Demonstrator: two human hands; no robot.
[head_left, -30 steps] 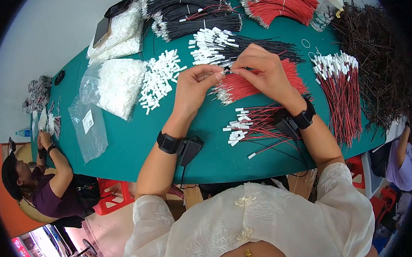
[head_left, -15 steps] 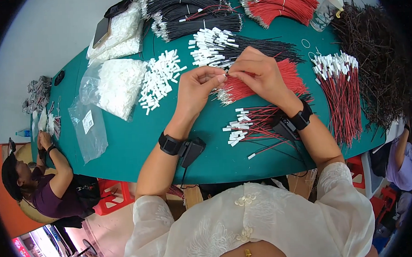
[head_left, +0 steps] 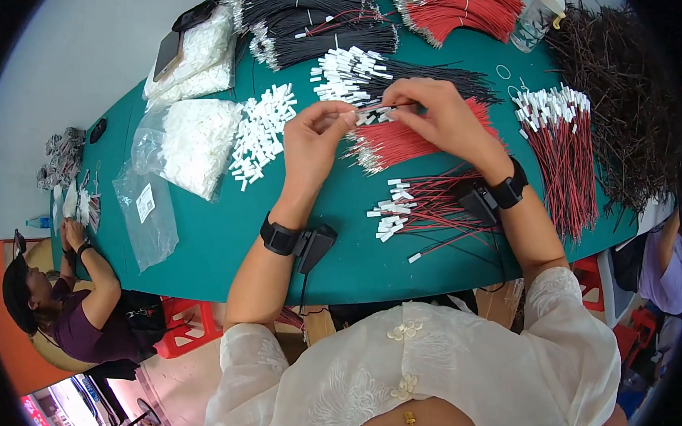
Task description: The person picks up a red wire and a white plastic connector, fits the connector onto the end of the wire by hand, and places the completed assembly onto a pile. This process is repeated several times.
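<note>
My left hand (head_left: 312, 141) and my right hand (head_left: 446, 123) are raised over the wire bundles, a short gap apart. A thin reddish wire (head_left: 372, 108) stretches between their fingertips. The left fingers pinch one end, where a small pale piece barely shows; the right thumb and fingers grip the wire farther along. Beneath the hands lie loose red wires (head_left: 388, 147) with bare metal tips. Just beyond them are black wires (head_left: 450, 78) with white connector housings on their left ends. Nearer me rests a pile of red-and-black wires (head_left: 433, 200) with white housings.
Loose white housings (head_left: 263, 132) and an open plastic bag of them (head_left: 199, 147) lie at left. Banded black (head_left: 324, 40) and red bundles (head_left: 469, 6) line the back, near a cup (head_left: 537, 19). Finished-looking wires (head_left: 558, 163) lie at right. A co-worker (head_left: 68, 297) sits far left.
My hands have drawn apart, the left one moving left, and a length of wire now shows between them. The right hand has shifted slightly; the piles look the same.
</note>
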